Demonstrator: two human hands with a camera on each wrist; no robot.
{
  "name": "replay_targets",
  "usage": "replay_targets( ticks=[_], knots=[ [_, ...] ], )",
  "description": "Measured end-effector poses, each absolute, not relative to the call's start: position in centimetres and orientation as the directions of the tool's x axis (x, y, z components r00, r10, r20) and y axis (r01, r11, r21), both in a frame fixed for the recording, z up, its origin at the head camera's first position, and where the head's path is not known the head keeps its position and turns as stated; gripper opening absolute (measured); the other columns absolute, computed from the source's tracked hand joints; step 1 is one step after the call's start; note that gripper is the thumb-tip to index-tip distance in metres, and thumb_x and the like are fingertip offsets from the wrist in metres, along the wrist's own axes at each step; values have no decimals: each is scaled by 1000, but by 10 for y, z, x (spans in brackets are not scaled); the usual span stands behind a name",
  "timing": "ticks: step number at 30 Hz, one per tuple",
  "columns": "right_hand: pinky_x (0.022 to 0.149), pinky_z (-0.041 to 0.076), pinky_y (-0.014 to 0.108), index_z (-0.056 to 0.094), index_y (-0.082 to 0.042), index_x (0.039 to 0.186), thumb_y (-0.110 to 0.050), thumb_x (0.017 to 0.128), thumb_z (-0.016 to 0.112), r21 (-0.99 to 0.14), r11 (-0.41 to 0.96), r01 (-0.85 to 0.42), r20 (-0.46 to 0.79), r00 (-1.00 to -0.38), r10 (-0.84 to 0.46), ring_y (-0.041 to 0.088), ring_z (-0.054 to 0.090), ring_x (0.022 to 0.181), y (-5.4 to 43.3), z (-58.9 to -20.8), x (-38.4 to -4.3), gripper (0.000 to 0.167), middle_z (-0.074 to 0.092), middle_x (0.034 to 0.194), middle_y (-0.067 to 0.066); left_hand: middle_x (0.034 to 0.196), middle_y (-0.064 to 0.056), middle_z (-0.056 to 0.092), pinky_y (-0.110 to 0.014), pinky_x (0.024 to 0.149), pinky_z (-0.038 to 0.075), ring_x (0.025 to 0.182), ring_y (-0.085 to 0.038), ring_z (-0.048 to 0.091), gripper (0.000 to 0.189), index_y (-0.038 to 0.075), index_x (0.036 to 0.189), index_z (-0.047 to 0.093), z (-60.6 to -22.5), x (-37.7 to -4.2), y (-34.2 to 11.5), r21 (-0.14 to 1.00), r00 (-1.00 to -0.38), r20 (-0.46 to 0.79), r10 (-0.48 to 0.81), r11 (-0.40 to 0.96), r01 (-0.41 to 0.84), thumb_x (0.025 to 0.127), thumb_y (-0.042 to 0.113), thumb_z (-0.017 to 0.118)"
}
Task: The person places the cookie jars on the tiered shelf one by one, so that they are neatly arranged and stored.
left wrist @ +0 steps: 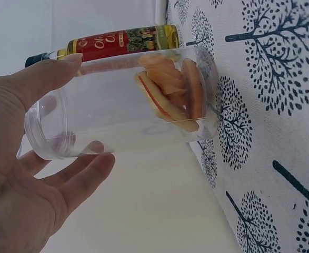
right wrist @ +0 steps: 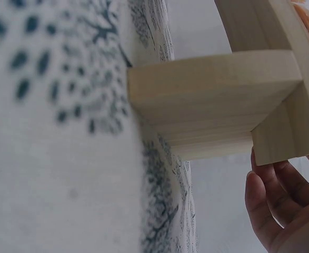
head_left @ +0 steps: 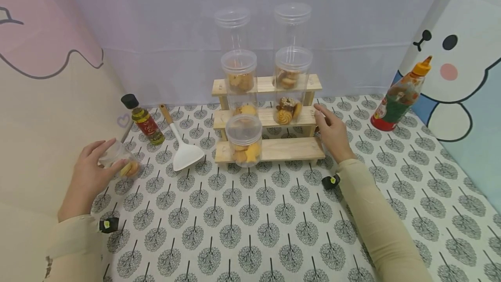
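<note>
At the left of the head view my left hand holds a clear lidded jar upright near its lid. Cookies lie in the bottom of this jar, thumb on one side and fingers on the other. My right hand grips the right end of a three-step wooden stand at its middle step. In the right wrist view its fingers curl against the wood; the thumb is mostly out of frame. Clear jars of cookies stand on the steps, including one jar at the bottom left.
An olive oil bottle and a white spatula with a wooden handle lie between the left hand and the stand. A sauce bottle with an orange cap stands at the far right. Fabric walls enclose the tree-print tablecloth.
</note>
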State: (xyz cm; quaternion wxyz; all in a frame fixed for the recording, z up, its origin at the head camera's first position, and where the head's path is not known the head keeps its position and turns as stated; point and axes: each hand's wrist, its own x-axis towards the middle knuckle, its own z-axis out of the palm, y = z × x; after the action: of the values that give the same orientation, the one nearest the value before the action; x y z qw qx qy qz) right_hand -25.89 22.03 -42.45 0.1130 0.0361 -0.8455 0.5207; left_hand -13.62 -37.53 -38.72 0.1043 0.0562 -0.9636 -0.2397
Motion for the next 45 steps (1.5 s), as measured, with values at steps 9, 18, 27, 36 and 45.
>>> replay_targets(
  ticks=[9, 18, 27, 36, 45],
  knots=[
    [91, 53, 51, 48, -37, 148, -58, 101, 42, -871, 452, -192, 240, -969, 52, 32, 67, 94, 221, -426, -260, 51, 68, 122, 20, 153, -30, 31, -67, 84, 47, 105, -54, 52, 69, 7, 152, 39, -388, -134, -376, 460, -965, 222, -137, 888, -20, 94, 26, 70],
    [91, 53, 50, 48, -39, 147, -59, 101, 41, -871, 455, -185, 235, -970, 56, 30, 67, 94, 220, -425, -259, 51, 68, 121, 19, 153, -28, 32, -65, 83, 48, 104, -52, 54, 69, 9, 152, 41, -387, -130, -374, 461, -967, 211, -142, 887, -30, 94, 31, 71],
    [91, 53, 50, 47, -42, 147, -63, 99, 41, -869, 460, -181, 233, -971, 58, 28, 66, 93, 221, -425, -259, 53, 68, 119, 18, 152, -25, 35, -63, 81, 49, 104, -50, 54, 70, 11, 151, 44, -372, -122, -362, 466, -964, 241, -115, 884, 11, 91, 31, 74],
    [88, 53, 49, 46, -43, 147, -64, 99, 40, -867, 463, -183, 236, -970, 58, 27, 65, 91, 223, -427, -259, 52, 69, 118, 17, 154, -17, 36, -64, 84, 48, 109, -48, 53, 73, 16, 151, 46, -347, -114, -338, 481, -966, 247, -72, 875, 57, 88, 38, 77],
    [89, 54, 50, 47, -41, 147, -61, 100, 41, -866, 460, -194, 246, -968, 54, 27, 66, 91, 221, -426, -260, 52, 69, 119, 18, 149, -13, 43, 2, 78, 35, 124, -42, 47, 71, 21, 144, 55, -324, -105, -307, 481, -953, 301, 33, 858, 181, 81, 31, 85]
  ],
)
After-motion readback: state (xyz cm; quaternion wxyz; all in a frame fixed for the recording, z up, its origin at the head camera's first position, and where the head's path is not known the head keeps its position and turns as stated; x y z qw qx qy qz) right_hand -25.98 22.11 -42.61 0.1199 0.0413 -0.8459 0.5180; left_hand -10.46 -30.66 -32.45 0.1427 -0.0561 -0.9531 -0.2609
